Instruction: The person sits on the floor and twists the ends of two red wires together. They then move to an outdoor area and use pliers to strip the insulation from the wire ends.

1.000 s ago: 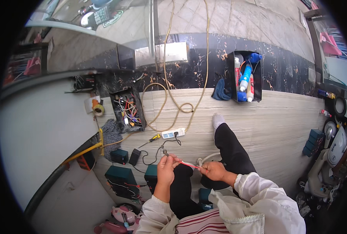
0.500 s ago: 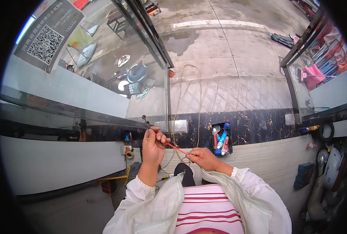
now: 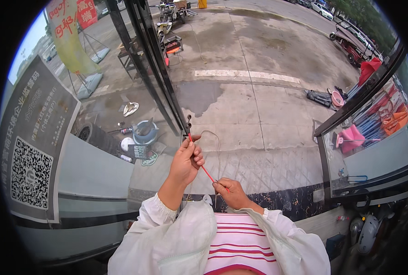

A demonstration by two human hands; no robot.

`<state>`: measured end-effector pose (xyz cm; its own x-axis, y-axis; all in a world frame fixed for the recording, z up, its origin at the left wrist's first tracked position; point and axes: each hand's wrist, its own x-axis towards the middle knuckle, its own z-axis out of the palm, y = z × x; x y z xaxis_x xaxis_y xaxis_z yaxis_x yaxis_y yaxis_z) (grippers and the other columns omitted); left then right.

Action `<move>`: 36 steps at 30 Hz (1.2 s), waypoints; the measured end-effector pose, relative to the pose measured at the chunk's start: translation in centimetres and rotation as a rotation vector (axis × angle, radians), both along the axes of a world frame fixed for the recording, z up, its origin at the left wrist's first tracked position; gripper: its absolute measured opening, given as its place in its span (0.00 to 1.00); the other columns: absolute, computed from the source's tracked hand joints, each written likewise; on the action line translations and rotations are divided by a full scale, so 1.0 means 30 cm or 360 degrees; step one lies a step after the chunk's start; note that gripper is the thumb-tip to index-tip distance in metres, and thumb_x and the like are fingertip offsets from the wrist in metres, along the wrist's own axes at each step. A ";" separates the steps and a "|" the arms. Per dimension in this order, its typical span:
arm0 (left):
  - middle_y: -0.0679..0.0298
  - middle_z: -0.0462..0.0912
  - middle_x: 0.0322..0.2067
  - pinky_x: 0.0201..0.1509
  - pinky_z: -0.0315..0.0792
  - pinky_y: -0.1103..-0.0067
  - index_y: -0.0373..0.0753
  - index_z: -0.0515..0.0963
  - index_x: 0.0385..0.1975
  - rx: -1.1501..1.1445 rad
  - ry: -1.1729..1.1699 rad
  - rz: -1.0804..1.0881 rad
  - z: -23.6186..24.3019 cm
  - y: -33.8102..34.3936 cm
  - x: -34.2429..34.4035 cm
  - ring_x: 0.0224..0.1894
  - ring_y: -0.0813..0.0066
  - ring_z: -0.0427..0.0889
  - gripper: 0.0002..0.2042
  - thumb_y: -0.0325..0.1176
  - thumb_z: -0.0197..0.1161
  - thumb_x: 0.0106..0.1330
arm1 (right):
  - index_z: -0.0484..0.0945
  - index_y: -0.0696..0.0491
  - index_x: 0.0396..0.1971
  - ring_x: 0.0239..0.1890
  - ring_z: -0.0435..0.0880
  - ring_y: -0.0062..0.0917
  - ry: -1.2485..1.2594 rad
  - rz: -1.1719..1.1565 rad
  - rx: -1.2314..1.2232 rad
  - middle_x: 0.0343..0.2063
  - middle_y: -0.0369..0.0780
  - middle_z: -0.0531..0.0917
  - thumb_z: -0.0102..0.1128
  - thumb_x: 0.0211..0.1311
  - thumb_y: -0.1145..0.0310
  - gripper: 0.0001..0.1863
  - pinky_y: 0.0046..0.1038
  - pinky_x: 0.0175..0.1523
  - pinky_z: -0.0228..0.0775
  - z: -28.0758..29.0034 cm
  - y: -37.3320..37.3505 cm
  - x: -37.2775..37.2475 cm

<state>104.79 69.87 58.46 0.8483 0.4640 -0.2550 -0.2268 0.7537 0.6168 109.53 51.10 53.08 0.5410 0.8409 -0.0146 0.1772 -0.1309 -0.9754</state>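
Note:
A thin red cord (image 3: 207, 173) runs taut and slanting between my two hands, in front of the open doorway. My left hand (image 3: 185, 160) is closed around its upper stretch, thumb pressed on it. Above those fingers the cord meets a small dark piece with round, ring-like ends (image 3: 188, 123). Lower and to the right, my right hand (image 3: 233, 193) pinches the cord's other end between thumb and fingers. Whether the red strand is a wire or a plain cord I cannot tell.
Glass door panels with dark frames (image 3: 156, 68) stand on both sides. Beyond the dark stone threshold (image 3: 288, 201), a thin beige cable (image 3: 219, 146) loops over paving. A blue basin (image 3: 145, 133) shows through the left glass, a pink dustpan (image 3: 350, 139) through the right.
The view has tilted up toward the yard. Both hands sit higher over the doorway, and red now shows above my left fingers up to the dark ringed piece. Both hands keep their grip.

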 end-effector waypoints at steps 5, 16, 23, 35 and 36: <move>0.73 0.62 0.22 0.23 0.56 0.89 0.38 0.69 0.53 0.0195 0.0002 -0.0208 0.048 0.229 0.365 0.21 0.87 0.56 0.13 0.33 0.45 0.75 | 0.81 0.59 0.35 0.29 0.73 0.20 0.0047 -0.0523 0.0061 0.27 0.36 0.79 0.56 0.66 0.65 0.12 0.23 0.37 0.65 -0.003 0.035 0.398; 0.76 0.64 0.18 0.25 0.54 0.84 0.38 0.79 0.33 0.1455 0.0441 -0.0281 -0.129 0.613 1.143 0.21 0.88 0.57 0.15 0.44 0.53 0.72 | 0.78 0.57 0.44 0.18 0.61 0.07 0.0270 -0.0812 0.0075 0.21 0.27 0.70 0.58 0.63 0.70 0.12 0.14 0.21 0.51 -0.231 0.187 1.456; 0.69 0.79 0.25 0.35 0.67 0.80 0.36 0.81 0.34 0.1570 0.0638 -0.0687 -0.323 0.731 1.559 0.29 0.82 0.72 0.13 0.39 0.56 0.69 | 0.77 0.56 0.47 0.24 0.67 0.12 0.0382 0.0284 0.0171 0.25 0.29 0.74 0.61 0.60 0.74 0.15 0.17 0.32 0.62 -0.044 0.837 1.888; 0.69 0.80 0.26 0.32 0.66 0.79 0.38 0.81 0.40 0.1696 0.0489 -0.0304 -0.608 1.591 2.565 0.27 0.77 0.73 0.13 0.39 0.53 0.70 | 0.75 0.57 0.43 0.20 0.61 0.11 0.0832 -0.0341 0.0069 0.19 0.28 0.68 0.52 0.68 0.68 0.10 0.15 0.21 0.50 -0.434 1.529 3.027; 0.74 0.76 0.22 0.27 0.63 0.81 0.36 0.80 0.40 0.1515 0.0407 -0.0079 -0.653 1.675 2.627 0.22 0.82 0.68 0.13 0.38 0.52 0.71 | 0.73 0.56 0.45 0.19 0.58 0.11 0.0834 -0.0459 0.0105 0.20 0.28 0.66 0.52 0.68 0.68 0.11 0.15 0.20 0.48 -0.448 1.537 3.137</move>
